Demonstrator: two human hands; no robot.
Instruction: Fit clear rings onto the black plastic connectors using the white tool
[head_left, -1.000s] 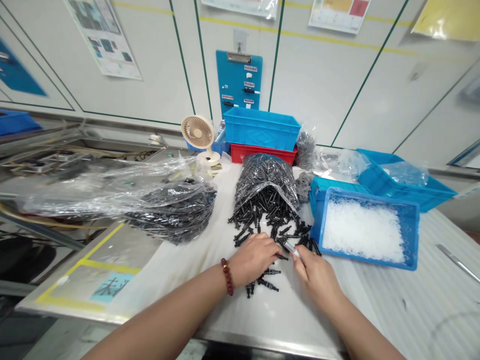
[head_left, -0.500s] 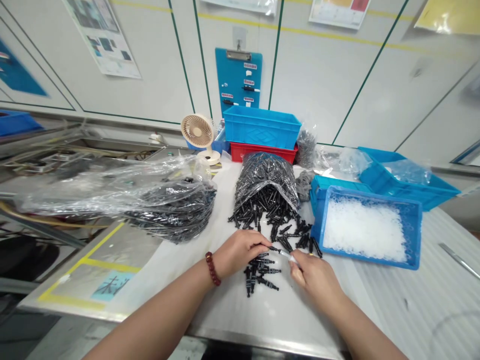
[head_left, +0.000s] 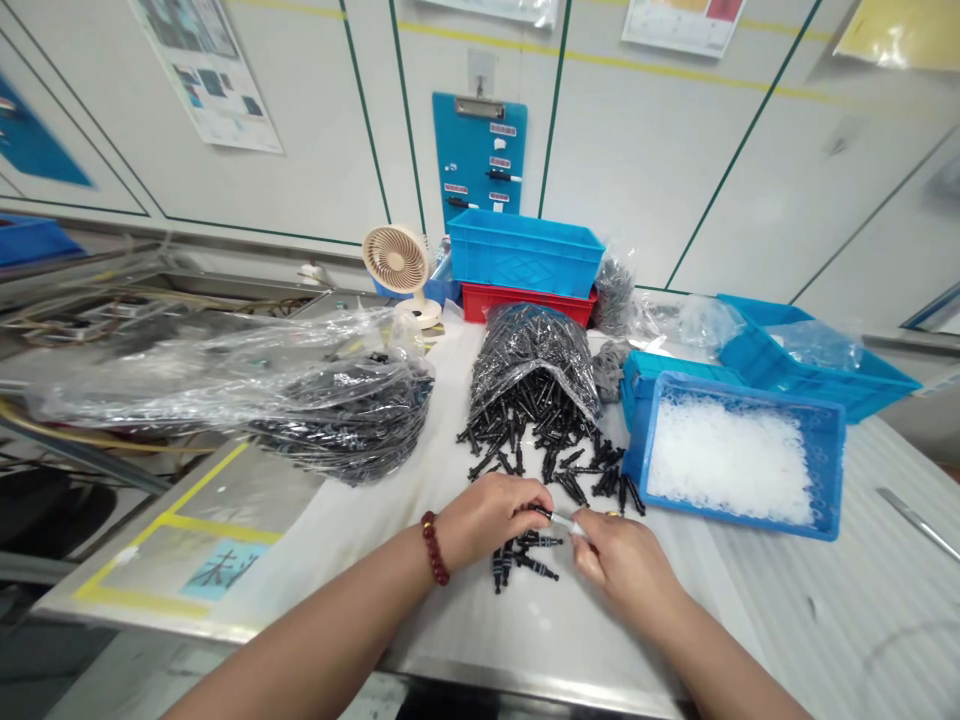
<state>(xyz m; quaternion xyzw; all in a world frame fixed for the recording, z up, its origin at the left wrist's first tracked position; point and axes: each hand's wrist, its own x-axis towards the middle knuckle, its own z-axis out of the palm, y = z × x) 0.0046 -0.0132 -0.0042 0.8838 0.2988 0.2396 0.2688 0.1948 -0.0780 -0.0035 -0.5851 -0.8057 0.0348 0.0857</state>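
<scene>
A slim black part [head_left: 541, 512] is above the counter [head_left: 585, 650], pinched in the left hand [head_left: 495, 515]; that grip is closed on it. Its long axis runs roughly sideways, one end pointing right and slightly toward the person, nearly in line with the pale slim tool [head_left: 568, 524]. The right hand [head_left: 626, 560] has its grip clamped on this tool, whose tip meets or nearly meets the part; which, one cannot tell. Just below the hands lie black pieces with pale bands [head_left: 534, 567], pointing various ways. Beyond, loose black pieces spill from the mouth of a clear bag [head_left: 534, 340]; a tilted blue bin [head_left: 826, 470] of white rings stands to the right. At left, a light-blue card [head_left: 225, 570] bears bold dark characters, the first seemingly "未", the next unclear. The blue clipboard [head_left: 480, 140] on the wall carries small labels too blurred to read, and no brand is legible.
</scene>
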